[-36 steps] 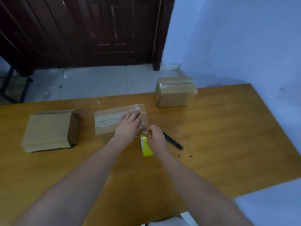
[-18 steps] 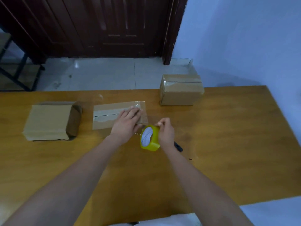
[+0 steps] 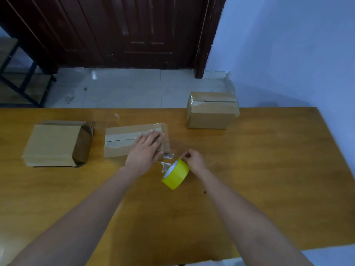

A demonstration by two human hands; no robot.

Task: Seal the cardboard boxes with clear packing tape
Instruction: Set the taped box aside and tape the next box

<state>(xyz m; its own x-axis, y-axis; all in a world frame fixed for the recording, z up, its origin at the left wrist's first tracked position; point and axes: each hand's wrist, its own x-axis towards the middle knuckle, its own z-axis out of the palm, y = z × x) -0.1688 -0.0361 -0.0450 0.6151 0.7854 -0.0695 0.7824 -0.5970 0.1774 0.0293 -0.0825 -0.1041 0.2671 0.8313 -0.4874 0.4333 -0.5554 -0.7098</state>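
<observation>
The flat brown cardboard box (image 3: 134,140) near the middle of the wooden desk (image 3: 269,169), a little toward the far edge, has a strip of clear packing tape (image 3: 123,139) along its top seam. The left hand (image 3: 145,148) presses flat, fingers straight, on the box's right end. The right hand (image 3: 193,160) pinches the yellow roll of tape (image 3: 175,173), tilted on the desk just beside the box's near right corner, with a crumpled clear tail (image 3: 166,161) running between roll and box. The step in hand looks like finishing this strip. The next move probably calls for severing the tail and smoothing it down the side. A taped brown box (image 3: 212,112) stands at the far edge; an open-ended one (image 3: 55,144) lies toward the left edge, apparently unsealed.
</observation>
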